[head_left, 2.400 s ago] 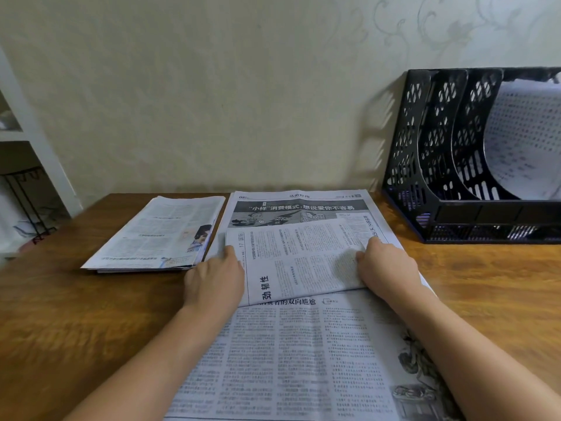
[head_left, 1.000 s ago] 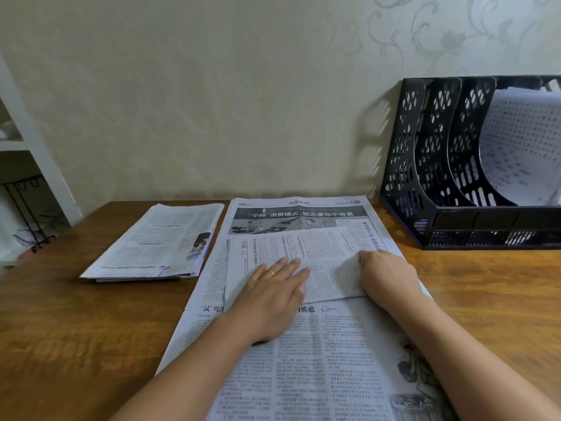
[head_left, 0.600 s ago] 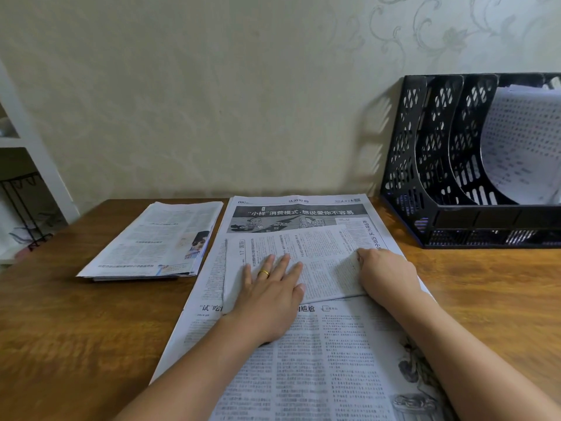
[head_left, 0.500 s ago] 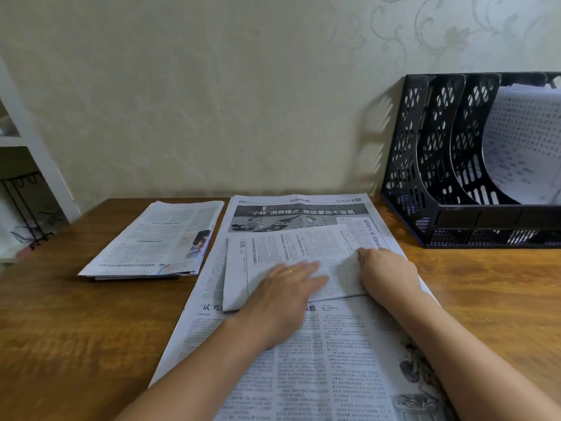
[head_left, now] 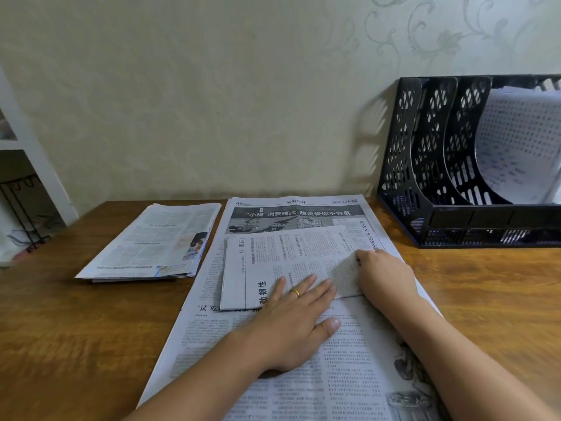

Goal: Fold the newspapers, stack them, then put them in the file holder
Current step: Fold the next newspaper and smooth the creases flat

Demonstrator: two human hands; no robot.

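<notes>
A small folded newspaper [head_left: 288,256] lies on top of a large open newspaper [head_left: 303,369] spread on the wooden table [head_left: 76,329]. My left hand [head_left: 294,323] lies flat with straight fingers on the near edge of the folded newspaper; a gold ring is on one finger. At the right edge of that folded piece, my right hand [head_left: 384,278] holds it with bent fingers. Another folded stack of newspapers [head_left: 151,241] rests to the left. The black mesh file holder [head_left: 431,165] stands at the back right against the wall.
A curled white printed sheet [head_left: 516,147] sits in the right slot of the file holder; the two left slots show no paper. A white shelf unit [head_left: 27,153] stands beyond the table's left edge. Bare table shows on the left and right.
My left hand left the folded newspaper's left edge, flattened and slid rightward across it toward the near edge. My right hand stayed at the right edge.
</notes>
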